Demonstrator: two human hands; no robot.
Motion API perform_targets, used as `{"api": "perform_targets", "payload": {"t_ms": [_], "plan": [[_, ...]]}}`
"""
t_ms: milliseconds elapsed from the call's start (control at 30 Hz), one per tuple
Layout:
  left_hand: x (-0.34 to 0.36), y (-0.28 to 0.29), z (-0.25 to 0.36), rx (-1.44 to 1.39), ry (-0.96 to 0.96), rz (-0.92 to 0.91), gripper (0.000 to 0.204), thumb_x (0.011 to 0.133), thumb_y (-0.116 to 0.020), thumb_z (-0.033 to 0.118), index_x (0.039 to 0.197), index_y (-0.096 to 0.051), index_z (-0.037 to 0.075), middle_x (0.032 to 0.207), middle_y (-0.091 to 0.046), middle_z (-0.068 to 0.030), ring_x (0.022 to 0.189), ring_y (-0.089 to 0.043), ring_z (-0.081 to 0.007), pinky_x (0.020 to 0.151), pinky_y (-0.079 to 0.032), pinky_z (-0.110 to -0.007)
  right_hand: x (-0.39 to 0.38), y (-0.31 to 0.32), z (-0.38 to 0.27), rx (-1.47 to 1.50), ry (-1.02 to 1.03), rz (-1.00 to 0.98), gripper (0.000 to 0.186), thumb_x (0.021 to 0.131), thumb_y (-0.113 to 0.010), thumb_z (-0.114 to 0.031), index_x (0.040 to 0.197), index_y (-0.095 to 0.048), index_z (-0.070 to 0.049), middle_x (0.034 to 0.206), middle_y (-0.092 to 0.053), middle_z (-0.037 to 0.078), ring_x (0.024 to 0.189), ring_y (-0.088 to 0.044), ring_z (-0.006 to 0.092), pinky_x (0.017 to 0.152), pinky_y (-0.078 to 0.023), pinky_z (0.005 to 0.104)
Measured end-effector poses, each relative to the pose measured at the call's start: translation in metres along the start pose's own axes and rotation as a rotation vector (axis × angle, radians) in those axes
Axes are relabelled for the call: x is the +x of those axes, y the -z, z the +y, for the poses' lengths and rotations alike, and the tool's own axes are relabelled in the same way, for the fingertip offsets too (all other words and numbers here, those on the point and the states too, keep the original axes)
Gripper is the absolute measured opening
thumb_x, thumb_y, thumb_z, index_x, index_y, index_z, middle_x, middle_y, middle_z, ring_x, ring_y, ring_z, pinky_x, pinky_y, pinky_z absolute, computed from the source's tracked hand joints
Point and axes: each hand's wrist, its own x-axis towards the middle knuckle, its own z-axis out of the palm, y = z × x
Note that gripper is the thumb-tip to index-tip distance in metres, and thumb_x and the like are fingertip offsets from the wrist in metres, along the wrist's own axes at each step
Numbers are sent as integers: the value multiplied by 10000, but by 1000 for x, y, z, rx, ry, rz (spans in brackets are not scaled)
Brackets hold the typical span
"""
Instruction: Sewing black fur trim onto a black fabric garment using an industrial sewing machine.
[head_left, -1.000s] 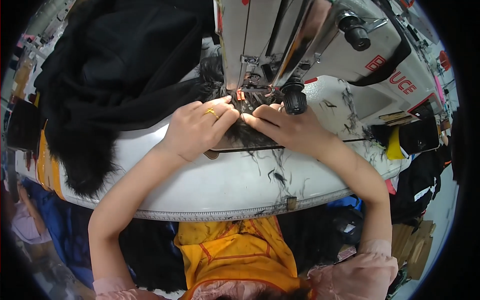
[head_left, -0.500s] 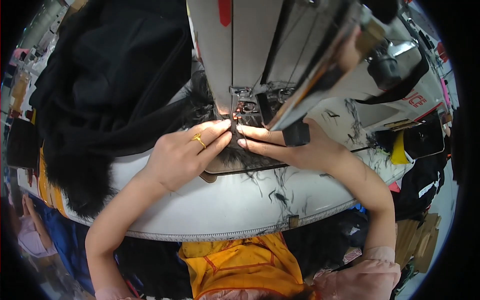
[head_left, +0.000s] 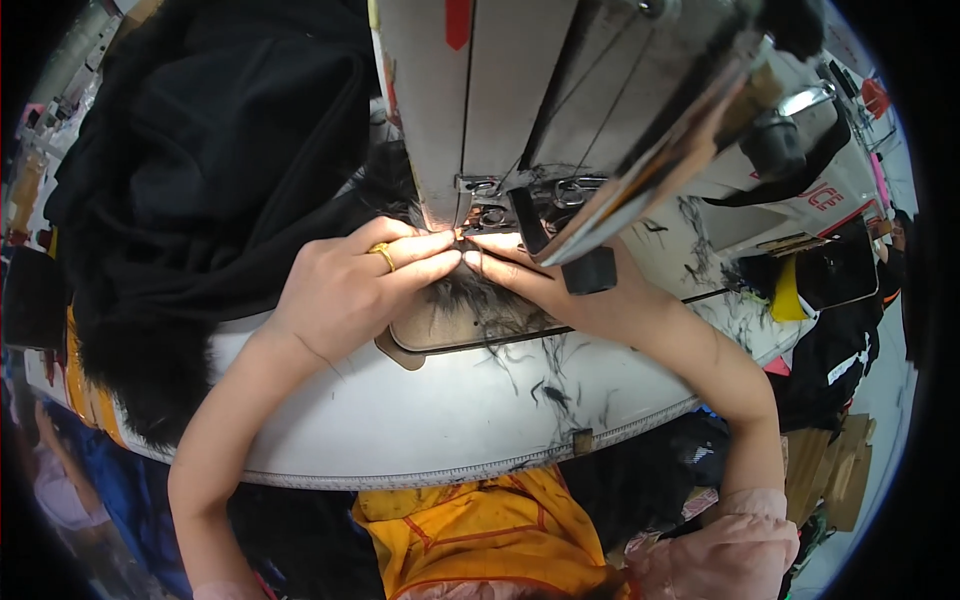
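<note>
A sewing machine [head_left: 425,110] stands in front of me, its small lit needle area just beyond my fingertips. My left hand [head_left: 350,285], with a gold ring on it, pinches the edge of black furry fabric [head_left: 462,298] close to the presser foot. From the other side, my right hand [head_left: 610,300] has its fingertips on the same fabric, nearly meeting the left ones. The machine's black block [head_left: 590,270] hides part of this hand. A large black garment [head_left: 215,180] with fur trim lies heaped at the left; the stitching point itself is mostly hidden.
Loose black fibres [head_left: 550,392] litter the white table [head_left: 330,430], which has a measuring tape [head_left: 400,482] along its near edge. Yellow-orange cloth [head_left: 480,530] covers my lap. Cardboard pieces [head_left: 830,470] stand at the right; another person [head_left: 65,490] is at the far left.
Both hands have moved slightly farther in toward the needle area, and their fingertips are closer together. The furry fabric has shifted the same way, baring more of the plate in front.
</note>
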Motion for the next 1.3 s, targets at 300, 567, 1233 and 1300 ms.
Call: {"api": "perform_targets", "payload": {"t_ms": [300, 567, 1233, 1300], "plan": [[-3, -8, -9, 32, -1, 61, 329, 744, -657, 123, 1063, -709, 179, 1043, -693, 80, 895, -612, -95, 600, -550, -221, -7, -14, 9, 65, -66, -105, 94, 672, -653, -128, 705, -565, -118, 704, -545, 1, 669, -546, 193, 636, -465, 337], [-6, -10, -8, 33, 1, 19, 335, 750, -633, 116, 1071, -706, 176, 982, -695, 75, 938, -603, -100, 622, -545, -217, -6, -18, 5, 146, -111, -50, 414, 748, -609, -126, 1161, -633, -155, 725, -555, 2, 693, -560, 189, 641, -462, 335], [22, 14, -17, -14, 3, -106, 263, 724, -687, 157, 984, -654, 125, 922, -624, -15, 894, -615, -169, 675, -527, -289, 6, 6, 28, -43, -2, -100, 61, 698, -658, -146, 682, -650, -88, 675, -625, 62, 671, -646, 248, 599, -504, 391], [21, 16, 3, -87, -7, -35, 296, 716, -695, 175, 989, -608, 100, 957, -595, -40, 933, -592, -189, 739, -501, -309, 10, 6, 19, 217, -53, -97, 178, 697, -665, -87, 873, -639, -91, 803, -639, 63, 755, -649, 245, 662, -515, 365]]}}
